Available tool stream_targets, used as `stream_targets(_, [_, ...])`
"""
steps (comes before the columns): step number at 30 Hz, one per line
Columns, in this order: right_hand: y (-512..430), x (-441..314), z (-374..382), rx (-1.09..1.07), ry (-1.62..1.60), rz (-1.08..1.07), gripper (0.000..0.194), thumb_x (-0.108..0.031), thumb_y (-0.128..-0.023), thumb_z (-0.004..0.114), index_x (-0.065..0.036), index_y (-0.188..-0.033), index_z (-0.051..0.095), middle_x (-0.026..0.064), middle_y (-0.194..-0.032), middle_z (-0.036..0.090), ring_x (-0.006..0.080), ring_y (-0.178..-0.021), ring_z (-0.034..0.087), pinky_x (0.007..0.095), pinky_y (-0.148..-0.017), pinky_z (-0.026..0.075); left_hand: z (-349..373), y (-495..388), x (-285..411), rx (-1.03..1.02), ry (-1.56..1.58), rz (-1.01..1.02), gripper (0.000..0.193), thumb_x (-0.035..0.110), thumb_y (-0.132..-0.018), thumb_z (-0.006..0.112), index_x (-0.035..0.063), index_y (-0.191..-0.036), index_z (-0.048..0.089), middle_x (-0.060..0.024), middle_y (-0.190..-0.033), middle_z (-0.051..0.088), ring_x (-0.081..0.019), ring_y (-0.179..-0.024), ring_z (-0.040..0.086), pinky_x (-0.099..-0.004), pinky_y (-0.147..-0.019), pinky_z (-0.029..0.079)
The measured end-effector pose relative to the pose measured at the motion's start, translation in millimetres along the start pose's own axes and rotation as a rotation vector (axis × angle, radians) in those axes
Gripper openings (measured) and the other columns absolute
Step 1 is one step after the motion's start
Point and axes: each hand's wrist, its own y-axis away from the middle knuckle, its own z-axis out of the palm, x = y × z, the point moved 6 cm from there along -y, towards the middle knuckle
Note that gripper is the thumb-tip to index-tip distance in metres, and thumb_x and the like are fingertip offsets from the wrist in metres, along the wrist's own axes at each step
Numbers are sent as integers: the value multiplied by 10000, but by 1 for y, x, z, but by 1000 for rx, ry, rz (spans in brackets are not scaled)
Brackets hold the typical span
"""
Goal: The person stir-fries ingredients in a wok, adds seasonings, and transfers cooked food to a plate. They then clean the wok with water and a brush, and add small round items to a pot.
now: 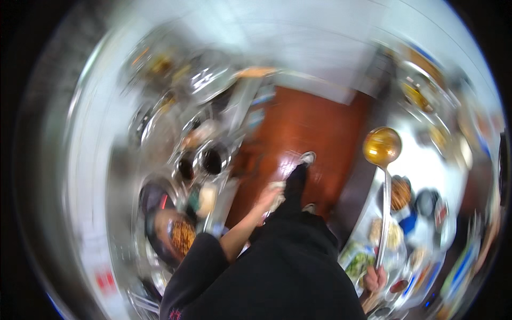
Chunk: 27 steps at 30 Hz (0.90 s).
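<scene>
My right hand [375, 279], low on the right side, grips the handle of a long metal ladle [383, 147]. Its bowl points away from me and holds a golden-yellow liquid, above the right-hand counter's edge. My left hand [274, 196] hangs beside my black-clad leg over the floor, closed on a crumpled pale cloth [279, 195]. To the left of my sleeve, a dark wok [156, 240] contains a heap of brown food [183, 237]. Motion blur hides finer detail.
A steel cooking range [124, 208] with pots and containers [213, 161] lines the left. On the right, a worktop [414, 140] carries bowls, green vegetables [359, 262] and metal trays. Between them runs a red-brown tiled floor [320, 124], ending at a pale wall [320, 52].
</scene>
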Motion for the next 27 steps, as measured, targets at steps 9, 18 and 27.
stream_targets(9, [-150, 183, 98, -167, 664, 1002, 593, -159, -1004, 488, -16, -1511, 218, 64, -604, 401, 70, -365, 322, 177, -326, 263, -131, 231, -214, 750, 1029, 72, 204, 288, -894, 565, 89, -905, 612, -82, -812, 624, -220, -748, 638, -378, -665, 545])
stream_targets(18, [-218, 531, -6, -550, 1580, 1048, 465, -164, -1000, 512, -134, -1454, 413, 2, -687, 508, 84, -477, 459, 231, -409, 380, -215, 338, -249, 747, 1731, 728, 245, 342, -867, 552, 122, -973, 577, -87, -994, 662, -263, -935, 653, -415, -889, 534])
stream_targets(27, [-160, 532, 86, -1521, 2349, 557, 533, -118, -951, 558, -146, -1468, 437, 18, -681, 563, 74, -455, 443, 264, -434, 411, -265, 355, -191, 575, 1761, 575, 336, 355, -930, 554, 84, -1125, 584, -61, -1045, 663, -228, -963, 641, -386, -882, 523])
